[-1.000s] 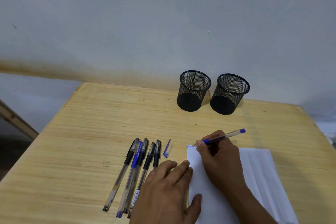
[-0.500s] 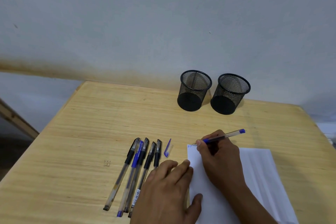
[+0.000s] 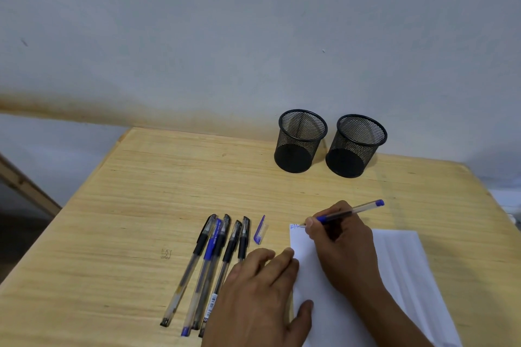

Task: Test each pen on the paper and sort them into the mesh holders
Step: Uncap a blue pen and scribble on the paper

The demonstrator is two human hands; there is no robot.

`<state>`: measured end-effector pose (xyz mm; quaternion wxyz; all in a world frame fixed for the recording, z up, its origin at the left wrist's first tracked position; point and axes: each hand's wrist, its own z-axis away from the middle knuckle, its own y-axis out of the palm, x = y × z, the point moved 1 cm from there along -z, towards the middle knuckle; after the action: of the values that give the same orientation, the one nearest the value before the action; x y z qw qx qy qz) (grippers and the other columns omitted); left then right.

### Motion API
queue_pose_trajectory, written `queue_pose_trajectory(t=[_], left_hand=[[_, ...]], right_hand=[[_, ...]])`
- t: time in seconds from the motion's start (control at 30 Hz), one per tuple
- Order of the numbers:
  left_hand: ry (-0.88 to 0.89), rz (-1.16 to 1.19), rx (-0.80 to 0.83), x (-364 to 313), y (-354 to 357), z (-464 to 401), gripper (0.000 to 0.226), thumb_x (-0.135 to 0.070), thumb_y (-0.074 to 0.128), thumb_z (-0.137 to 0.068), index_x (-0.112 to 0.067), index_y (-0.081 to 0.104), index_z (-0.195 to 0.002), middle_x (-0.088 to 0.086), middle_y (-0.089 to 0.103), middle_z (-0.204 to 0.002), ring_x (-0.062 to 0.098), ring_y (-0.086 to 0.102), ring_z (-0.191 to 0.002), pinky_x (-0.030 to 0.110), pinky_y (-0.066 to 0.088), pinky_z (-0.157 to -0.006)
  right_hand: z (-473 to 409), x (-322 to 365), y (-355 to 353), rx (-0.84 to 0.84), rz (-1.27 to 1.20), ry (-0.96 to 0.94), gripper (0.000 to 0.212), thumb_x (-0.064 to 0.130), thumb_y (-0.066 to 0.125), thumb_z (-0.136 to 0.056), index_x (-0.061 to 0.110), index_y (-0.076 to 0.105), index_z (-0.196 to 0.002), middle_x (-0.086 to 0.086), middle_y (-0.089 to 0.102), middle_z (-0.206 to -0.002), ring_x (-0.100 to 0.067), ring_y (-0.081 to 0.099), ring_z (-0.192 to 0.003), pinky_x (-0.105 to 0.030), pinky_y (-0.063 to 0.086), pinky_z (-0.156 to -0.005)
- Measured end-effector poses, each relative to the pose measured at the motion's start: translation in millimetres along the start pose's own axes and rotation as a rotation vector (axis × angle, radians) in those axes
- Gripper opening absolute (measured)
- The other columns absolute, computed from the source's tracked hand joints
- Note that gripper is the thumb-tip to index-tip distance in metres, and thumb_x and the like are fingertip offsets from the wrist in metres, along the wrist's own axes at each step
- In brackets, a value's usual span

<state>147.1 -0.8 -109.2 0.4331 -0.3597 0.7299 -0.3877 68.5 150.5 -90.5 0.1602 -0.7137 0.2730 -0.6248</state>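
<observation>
Testing step: my R hand (image 3: 342, 245) fingers pinch blue pen (image 3: 349, 213), tip on paper (image 3: 400, 267); L hand (image 3: 262, 296) flat, fingers spread. Next: pick a holder (image 3: 301, 141).

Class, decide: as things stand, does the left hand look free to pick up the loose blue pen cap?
Probably yes. The blue pen cap lies uncovered on the table, just beyond the left hand, with nothing between them. But that hand is pressing the paper flat.

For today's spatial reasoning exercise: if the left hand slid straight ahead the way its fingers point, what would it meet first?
Probably nothing nearby: the left hand points up-right, along the paper's left edge. The pen cap lies just left of that line, the right hand just right; depth is uncertain.
</observation>
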Motion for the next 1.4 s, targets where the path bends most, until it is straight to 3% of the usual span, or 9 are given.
queue_pose_trajectory(t=[0.3, 0.5, 0.67, 0.83, 1.03, 1.1, 1.17, 1.27, 1.4], left_hand=[[-0.004, 0.019, 0.049, -1, 1, 3, 0.055, -0.059, 0.064, -0.069, -0.027, 0.072, -0.113, -0.017, 0.067, -0.123, 0.013, 0.063, -0.103, 0.034, 0.057, -0.08], [-0.031, -0.093, 0.158, -13, -10, -1, 0.052, -0.06, 0.055, -0.072, -0.026, 0.069, -0.11, -0.014, 0.068, -0.12, 0.013, 0.064, -0.099, 0.031, 0.056, -0.082], [-0.045, -0.174, 0.201, -24, -24, -9, 0.054, -0.057, 0.041, -0.082, -0.025, 0.061, -0.12, -0.012, 0.055, -0.139, 0.016, 0.053, -0.112, 0.032, 0.044, -0.097], [-0.068, -0.178, 0.201, -26, -31, -10, 0.034, -0.056, 0.043, -0.079, -0.024, 0.051, -0.077, -0.013, 0.059, -0.095, 0.014, 0.045, -0.088, 0.033, 0.047, -0.079], [-0.108, -0.012, 0.156, -23, -32, -14, 0.036, -0.05, 0.052, -0.077, -0.019, 0.041, -0.063, -0.009, 0.047, -0.073, 0.01, 0.048, -0.072, 0.034, 0.05, -0.062], [-0.16, 0.018, 0.102, -21, -34, -17, 0.035, -0.044, 0.051, -0.079, -0.015, 0.042, -0.062, -0.004, 0.05, -0.07, 0.011, 0.049, -0.067, 0.036, 0.049, -0.056], [-0.211, 0.0, 0.028, -16, -36, -22, 0.029, -0.039, 0.048, -0.081, -0.018, 0.047, -0.061, -0.005, 0.052, -0.065, 0.014, 0.048, -0.068, 0.037, 0.049, -0.062], [-0.329, -0.088, -0.025, 1, -37, -34, 0.023, -0.041, 0.049, -0.085, -0.029, 0.069, -0.083, -0.013, 0.065, -0.086, 0.017, 0.051, -0.086, 0.034, 0.048, -0.077], [-0.464, -0.21, 0.016, 21, -36, -48, 0.024, -0.046, 0.053, -0.086, -0.028, 0.069, -0.084, -0.01, 0.058, -0.091, 0.021, 0.05, -0.092, 0.033, 0.045, -0.075]], right_hand=[[-5, -3, -7, -0.039, -0.206, 0.137, 0.008, 0.019, 0.066, -0.089, 0.012, 0.065, -0.085, 0.004, 0.073, -0.072, -0.011, 0.07, -0.071, -0.023, 0.053, -0.069], [-16, 0, -19, 0.045, -0.559, 0.303, 0.009, 0.008, 0.066, -0.09, 0.0, 0.064, -0.095, -0.016, 0.074, -0.08, -0.023, 0.073, -0.073, -0.028, 0.059, -0.069], [-8, 2, -32, 0.01, -0.56, 0.266, 0.008, 0.013, 0.068, -0.09, 0.006, 0.066, -0.095, -0.012, 0.074, -0.079, -0.024, 0.072, -0.076, -0.034, 0.059, -0.074], [17, 1, -49, 0.025, -0.609, 0.254, 0.009, 0.012, 0.068, -0.09, 0.005, 0.067, -0.095, -0.014, 0.074, -0.081, -0.025, 0.073, -0.078, -0.034, 0.058, -0.074], [42, -1, -70, 0.057, -0.619, 0.238, 0.009, 0.013, 0.068, -0.09, 0.006, 0.067, -0.095, -0.011, 0.075, -0.08, -0.022, 0.073, -0.077, -0.035, 0.058, -0.075], [46, -2, -77, 0.057, -0.631, 0.228, 0.008, 0.012, 0.068, -0.09, 0.006, 0.067, -0.094, -0.011, 0.075, -0.079, -0.022, 0.073, -0.076, -0.033, 0.056, -0.073], [49, -2, -83, 0.053, -0.651, 0.227, 0.006, 0.01, 0.068, -0.09, 0.005, 0.066, -0.092, -0.011, 0.075, -0.079, -0.021, 0.072, -0.074, -0.031, 0.055, -0.071], [54, -2, -91, 0.061, -0.668, 0.224, 0.005, 0.008, 0.066, -0.091, 0.004, 0.066, -0.092, -0.01, 0.075, -0.078, -0.019, 0.072, -0.072, -0.028, 0.055, -0.068], [59, -1, -97, 0.061, -0.684, 0.228, 0.006, 0.007, 0.066, -0.091, 0.002, 0.065, -0.092, -0.01, 0.075, -0.077, -0.019, 0.071, -0.072, -0.025, 0.055, -0.066]])
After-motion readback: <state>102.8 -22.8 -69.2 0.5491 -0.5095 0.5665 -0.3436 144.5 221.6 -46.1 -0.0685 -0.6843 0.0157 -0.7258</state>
